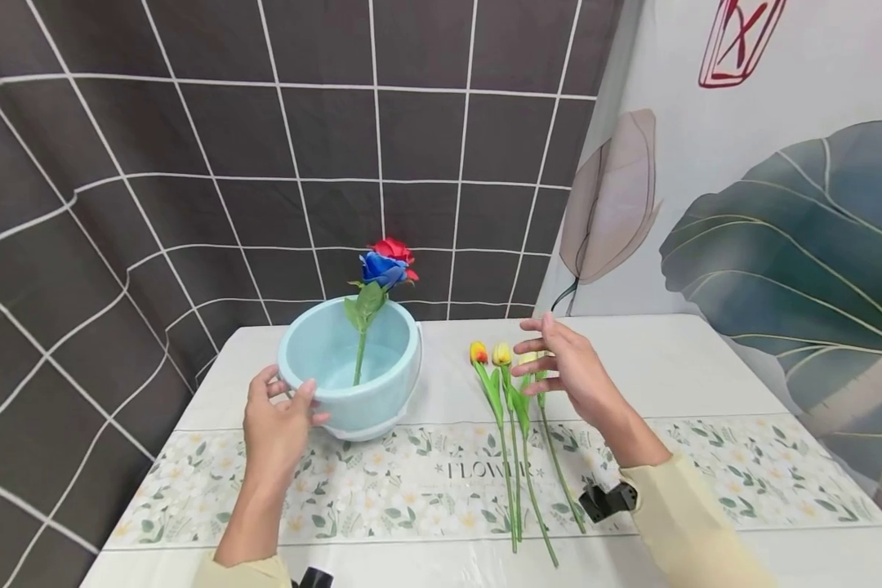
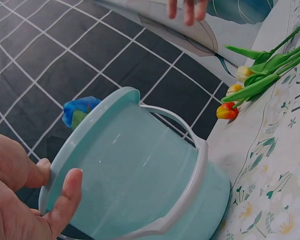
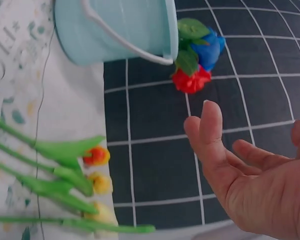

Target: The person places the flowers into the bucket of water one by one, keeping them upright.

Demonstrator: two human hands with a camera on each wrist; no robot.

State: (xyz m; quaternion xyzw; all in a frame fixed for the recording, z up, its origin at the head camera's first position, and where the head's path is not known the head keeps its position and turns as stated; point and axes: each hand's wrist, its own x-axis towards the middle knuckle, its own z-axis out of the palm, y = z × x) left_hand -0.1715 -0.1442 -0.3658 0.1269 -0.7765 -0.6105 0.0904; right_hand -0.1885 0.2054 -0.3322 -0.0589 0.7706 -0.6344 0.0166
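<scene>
A light blue bucket [image 1: 371, 408] stands on the table with a blue rose [image 1: 384, 269] and a red rose [image 1: 393, 248] leaning inside it, blooms above the rim. My left hand [image 1: 279, 425] grips the bucket's rim at its near left side; the left wrist view shows thumb and finger on either side of the rim. Several artificial tulips [image 1: 501, 354] lie side by side right of the bucket, stems toward me. Above their blooms hovers my right hand [image 1: 569, 367], fingers spread and holding nothing, partly hiding the rightmost ones.
A white table [image 1: 654, 367] carries a floral runner [image 1: 382, 490] printed with lettering. Behind it hangs a dark grid-patterned cloth [image 1: 426, 139], and at the right a white backdrop with painted leaves [image 1: 794, 237]. The bucket's pale handle [image 2: 190, 185] hangs down its side.
</scene>
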